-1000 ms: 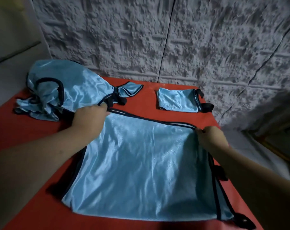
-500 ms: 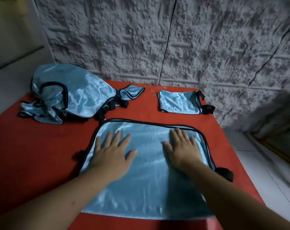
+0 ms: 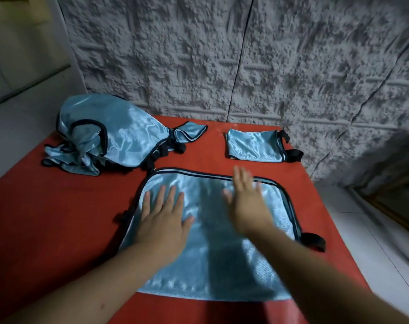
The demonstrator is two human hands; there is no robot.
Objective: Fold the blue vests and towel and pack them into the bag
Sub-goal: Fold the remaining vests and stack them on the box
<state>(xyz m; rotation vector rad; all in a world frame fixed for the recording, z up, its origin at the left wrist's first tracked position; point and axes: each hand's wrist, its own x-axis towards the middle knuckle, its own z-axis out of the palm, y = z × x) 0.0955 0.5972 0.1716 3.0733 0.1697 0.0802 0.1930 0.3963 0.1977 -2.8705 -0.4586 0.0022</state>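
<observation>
A shiny light-blue vest (image 3: 213,258) with black trim lies spread flat on the red table (image 3: 58,218) in front of me. My left hand (image 3: 163,218) rests palm-down on its left half, fingers apart. My right hand (image 3: 248,202) is blurred, fingers spread, over the vest's upper right part; whether it touches the cloth is unclear. A small folded blue vest (image 3: 255,146) sits at the back right. A crumpled heap of blue vests (image 3: 110,134) lies at the back left. No bag or towel shows.
A rough grey wall (image 3: 245,54) stands right behind the table. White tiled floor (image 3: 374,242) lies past the table's right edge. A black strap (image 3: 313,242) sticks out from the spread vest near that edge.
The hands let go of the vest's far edge and came down flat on the cloth. Since half a second ago my right hand has shifted up and right; the left has barely moved.
</observation>
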